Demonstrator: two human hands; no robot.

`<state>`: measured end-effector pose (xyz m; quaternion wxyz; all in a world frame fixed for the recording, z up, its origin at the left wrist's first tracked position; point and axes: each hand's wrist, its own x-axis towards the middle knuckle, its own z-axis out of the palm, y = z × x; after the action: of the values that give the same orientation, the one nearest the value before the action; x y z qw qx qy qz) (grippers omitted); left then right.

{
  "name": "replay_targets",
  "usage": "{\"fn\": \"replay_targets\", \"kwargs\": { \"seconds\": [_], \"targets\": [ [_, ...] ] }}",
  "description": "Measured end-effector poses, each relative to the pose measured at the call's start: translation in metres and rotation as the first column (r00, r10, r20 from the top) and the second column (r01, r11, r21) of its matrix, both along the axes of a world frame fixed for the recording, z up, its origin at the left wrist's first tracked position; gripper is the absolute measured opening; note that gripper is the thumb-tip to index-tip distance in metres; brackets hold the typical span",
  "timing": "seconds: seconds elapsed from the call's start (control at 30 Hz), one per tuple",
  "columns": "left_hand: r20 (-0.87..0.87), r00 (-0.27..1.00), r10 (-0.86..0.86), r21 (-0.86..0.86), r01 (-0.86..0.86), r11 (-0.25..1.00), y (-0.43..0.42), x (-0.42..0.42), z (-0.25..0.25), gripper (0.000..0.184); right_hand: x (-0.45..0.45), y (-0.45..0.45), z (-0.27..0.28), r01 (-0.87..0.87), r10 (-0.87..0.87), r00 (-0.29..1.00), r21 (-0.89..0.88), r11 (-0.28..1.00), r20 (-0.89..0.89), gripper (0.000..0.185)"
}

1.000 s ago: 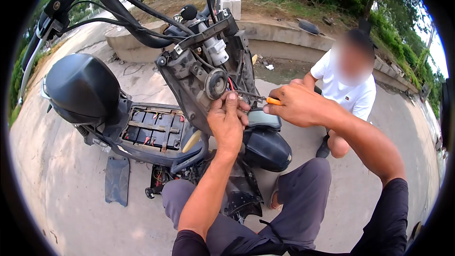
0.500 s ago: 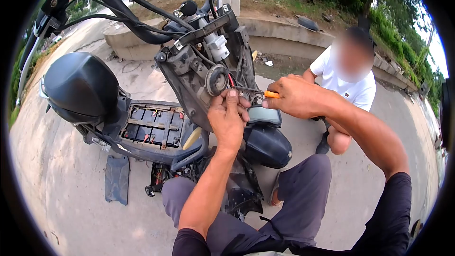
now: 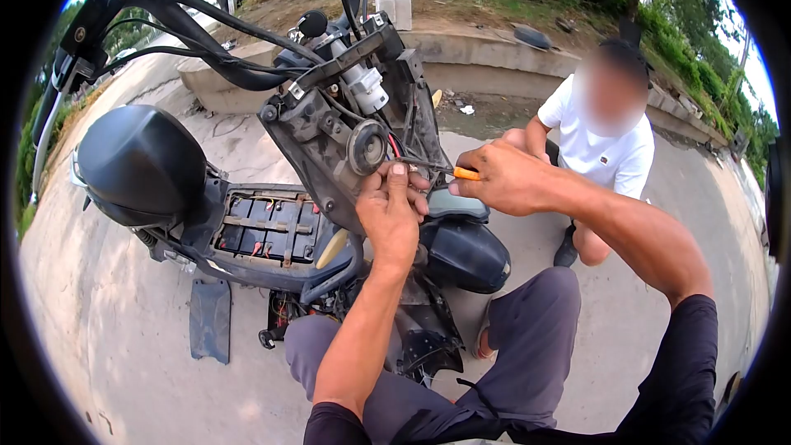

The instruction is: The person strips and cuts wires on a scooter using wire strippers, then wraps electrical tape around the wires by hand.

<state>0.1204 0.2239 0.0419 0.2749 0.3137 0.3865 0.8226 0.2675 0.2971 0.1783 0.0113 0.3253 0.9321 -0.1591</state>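
A partly stripped electric scooter (image 3: 309, 128) stands in front of me. My left hand (image 3: 392, 206) is closed just below its round horn (image 3: 367, 147), thumb and fingers pinching a thin wire whose end the fingertips cover. Red wire (image 3: 395, 147) shows right above the fingertips. In my right hand (image 3: 503, 177) is an orange-handled tool (image 3: 466, 173) with a slim dark metal shaft. The shaft points left, its tip close to my left thumb and the wires. My palm hides most of the handle, so the exact kind of tool does not show.
Batteries (image 3: 268, 227) lie exposed in the scooter's floor. The black seat (image 3: 142, 165) is at left, with a dark panel (image 3: 210, 321) on the concrete. A person in a white shirt (image 3: 606, 148) crouches at right. Behind runs a concrete kerb (image 3: 486, 58).
The view has shifted slightly. Both hands keep their grip by the horn, and the tool stays at the wires. The crouching person's hand has come up nearer my right hand.
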Motion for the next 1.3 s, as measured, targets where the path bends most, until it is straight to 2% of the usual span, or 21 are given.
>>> {"fn": "replay_targets", "kwargs": {
  "seconds": [0.23,0.33,0.63,0.73,0.83,0.93,1.03,1.07,1.17,1.3],
  "targets": [
    [0.020,1.000,-0.014,0.019,0.013,1.000,0.000,0.002,-0.003,0.025,0.001,0.000,-0.004,-0.011,0.010,1.000,-0.021,1.000,-0.015,0.038],
    [0.018,1.000,-0.023,0.028,0.022,0.999,0.002,0.001,-0.003,0.025,0.002,0.009,-0.018,-0.084,0.086,0.992,0.033,0.996,-0.092,0.041],
    [0.023,1.000,0.003,0.031,-0.004,1.000,0.001,0.004,-0.001,0.024,0.002,0.008,-0.022,-0.046,0.051,0.990,0.040,0.998,-0.133,0.035],
    [0.047,0.999,0.003,0.026,-0.004,1.000,0.000,0.004,0.000,0.023,0.001,0.000,-0.012,-0.047,0.055,0.997,0.123,0.991,-0.062,0.030],
    [0.085,0.996,-0.003,0.035,0.000,0.999,0.000,0.005,0.002,0.022,0.016,0.027,-0.045,-0.114,0.180,0.957,0.277,0.954,-0.228,0.028],
    [0.158,0.987,-0.024,0.041,0.017,0.999,0.002,0.006,0.004,0.023,0.018,0.039,-0.059,0.031,0.012,0.880,0.083,0.996,-0.475,0.024],
    [0.220,0.975,-0.032,0.019,0.029,0.999,0.002,0.009,0.006,0.024,-0.008,0.036,-0.072,-0.070,-0.266,0.586,-0.375,0.925,-0.765,0.025],
    [0.219,0.975,-0.030,-0.004,0.032,0.999,0.001,0.008,0.007,0.025,-0.018,0.031,-0.071,-0.085,-0.265,0.544,-0.366,0.927,-0.796,0.025],
    [0.222,0.975,-0.016,-0.047,0.027,0.999,0.002,0.010,0.011,0.025,-0.049,0.020,-0.074,-0.062,-0.318,0.535,-0.412,0.909,-0.783,0.021],
    [0.225,0.974,0.019,-0.044,-0.010,0.999,0.002,0.013,0.013,0.021,-0.070,0.025,-0.097,-0.151,-0.421,0.406,-0.514,0.844,-0.811,0.021]
  ]
}}
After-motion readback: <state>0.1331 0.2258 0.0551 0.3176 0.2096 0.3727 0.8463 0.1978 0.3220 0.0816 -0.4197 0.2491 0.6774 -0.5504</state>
